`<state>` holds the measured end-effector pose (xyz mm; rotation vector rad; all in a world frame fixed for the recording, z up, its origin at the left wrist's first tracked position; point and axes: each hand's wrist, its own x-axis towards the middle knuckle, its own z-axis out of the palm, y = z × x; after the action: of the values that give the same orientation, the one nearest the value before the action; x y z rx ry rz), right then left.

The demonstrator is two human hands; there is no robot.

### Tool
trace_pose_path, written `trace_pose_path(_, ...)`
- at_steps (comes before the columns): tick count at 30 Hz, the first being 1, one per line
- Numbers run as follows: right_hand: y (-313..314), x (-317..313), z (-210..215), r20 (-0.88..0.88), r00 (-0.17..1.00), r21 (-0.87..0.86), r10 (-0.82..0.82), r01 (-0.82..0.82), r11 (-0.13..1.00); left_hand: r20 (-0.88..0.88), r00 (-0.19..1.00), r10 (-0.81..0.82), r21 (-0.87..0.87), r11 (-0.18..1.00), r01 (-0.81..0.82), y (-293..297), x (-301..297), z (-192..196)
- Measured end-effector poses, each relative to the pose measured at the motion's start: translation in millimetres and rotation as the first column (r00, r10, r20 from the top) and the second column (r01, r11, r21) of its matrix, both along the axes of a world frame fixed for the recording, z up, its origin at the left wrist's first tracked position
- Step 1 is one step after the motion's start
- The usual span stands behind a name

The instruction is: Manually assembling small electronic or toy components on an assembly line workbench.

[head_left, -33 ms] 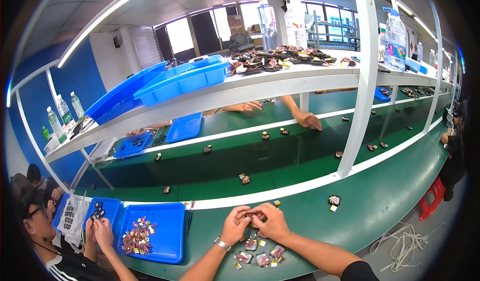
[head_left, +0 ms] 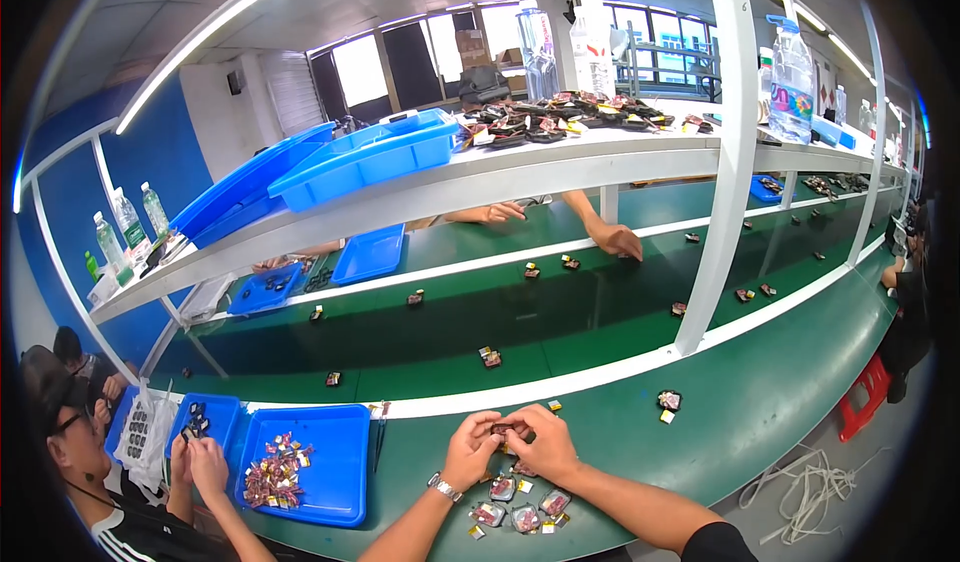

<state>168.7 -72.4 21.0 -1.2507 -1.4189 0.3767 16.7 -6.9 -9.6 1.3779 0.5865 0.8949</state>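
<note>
My left hand and my right hand meet over the green bench, fingertips pinched together on a small dark electronic part. Fingers cover most of that part. Close below them lie several small clear-and-dark assemblies with reddish insides, and small white-and-yellow pieces are scattered among them. To the left of my left hand stands a blue tray, partly filled with a heap of small reddish parts with white-and-yellow tabs.
Tweezers lie beside the tray. A co-worker handles parts at far left. Past a white rail, a dark green conveyor belt carries spaced assemblies; another person's hand reaches over it. A white post supports the loaded shelf.
The assemblies on the belt have shifted very slightly to the right. My hands keep the same place and grip.
</note>
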Motion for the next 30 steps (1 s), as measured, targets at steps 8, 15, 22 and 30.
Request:
trace_pose_path(8, 26.3, 12.3, 7.1, -0.126, 0.989, -0.210, -0.074, 0.046, 0.977, 0.096, 0.995, 0.028, 0.000, 1.000, -0.028, 6.4, -6.1, 0.4)
trace_pose_path(15, 125.9, 156.4, -7.7, 0.121, 0.873, -0.290, -0.472, 0.486, 0.825, 0.074, 0.953, 0.293, 0.097, 0.949, -0.299, 35.3, -18.0, -4.1)
trace_pose_path(22, 132.6, 82.9, 2.8, 0.615, 0.710, -0.102, -0.342, 0.501, 0.859, -0.010, 0.954, 0.298, 0.033, 0.954, -0.298, 37.6, -20.5, -4.8)
trace_pose_path(30, 154.7, 49.1, -19.9, 0.456, 0.852, -0.382, -0.258, 0.449, 0.808, -0.052, 0.968, 0.247, 0.031, 0.969, -0.246, 36.8, -22.4, -3.6)
